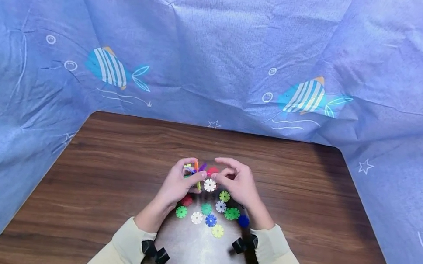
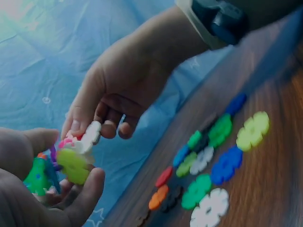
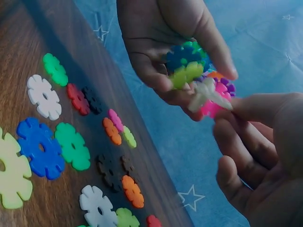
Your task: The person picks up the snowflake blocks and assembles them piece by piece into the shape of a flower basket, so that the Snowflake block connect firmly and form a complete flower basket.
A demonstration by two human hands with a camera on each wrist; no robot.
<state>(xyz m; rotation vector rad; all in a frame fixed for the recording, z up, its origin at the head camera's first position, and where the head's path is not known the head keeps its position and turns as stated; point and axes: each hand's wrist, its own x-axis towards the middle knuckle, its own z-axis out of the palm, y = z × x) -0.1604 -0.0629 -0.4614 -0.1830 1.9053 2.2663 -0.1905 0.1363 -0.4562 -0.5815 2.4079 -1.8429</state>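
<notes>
Slotted plastic flower discs are joined into a small multicoloured cluster [image 3: 187, 57], which my left hand [image 1: 178, 184] holds between thumb and fingers above the table. Green, blue, yellow-green, orange, purple and pink discs show in it. My right hand [image 1: 239, 187] pinches a white disc [image 2: 92, 136] between thumb and index finger at the cluster's end. Beside that white disc sits a pink disc [image 3: 218, 97] of the cluster, partly covered. A yellow-green disc [image 2: 74, 166] faces the left wrist camera by the left fingertips. Left-hand fingers hide part of the cluster.
Loose discs lie on the brown wooden table [image 1: 117, 191] below and nearer than the hands, among them a blue disc [image 1: 210, 220], a yellow disc [image 1: 217, 231], a white disc [image 1: 196, 218] and a green disc [image 1: 181, 211]. A blue fish-print cloth [image 1: 221, 54] hangs behind the table.
</notes>
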